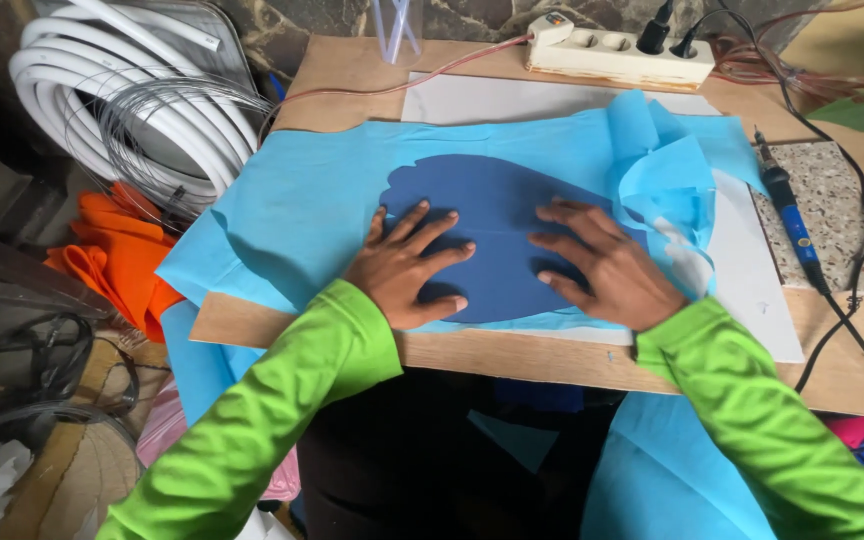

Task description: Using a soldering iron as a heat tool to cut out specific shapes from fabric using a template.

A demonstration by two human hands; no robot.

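Observation:
A dark blue oval piece of fabric (497,215) lies on a light blue sheet (302,210) spread over a wooden board (352,65). My left hand (407,265) rests flat on the dark piece's left part, fingers spread. My right hand (602,265) presses flat on its right part, fingers spread and pointing left. Both arms wear bright green sleeves. Neither hand holds anything. The light blue sheet is bunched and folded up (667,165) just beyond my right hand.
A blue pen-shaped corded tool (790,215) lies on a speckled stone slab (832,210) at the right. A white power strip (617,50) sits at the board's far edge. Coiled white hose (132,90) and orange cloth (117,255) are at the left.

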